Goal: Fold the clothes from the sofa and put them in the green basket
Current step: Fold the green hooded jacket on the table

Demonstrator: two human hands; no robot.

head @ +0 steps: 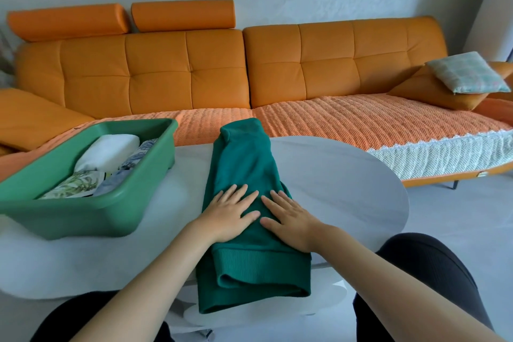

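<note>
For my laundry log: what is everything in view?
sweatshirt: one, dark green, on the table
basket: one, green, table's left side
white garment: one, white, in the basket
patterned garments: count unclear, leafy and blue, in the basket
table: one, pale grey, before the sofa
sofa: one, orange, against the wall
headrests: two, orange, sofa's left half
seat cover: one, orange, white-edged, sofa seat
orange cushion: one, sofa's right end
checked cushion: one, pale, on the orange cushion
left hand: one, flat on the sweatshirt
right hand: one, flat on the sweatshirt
</note>
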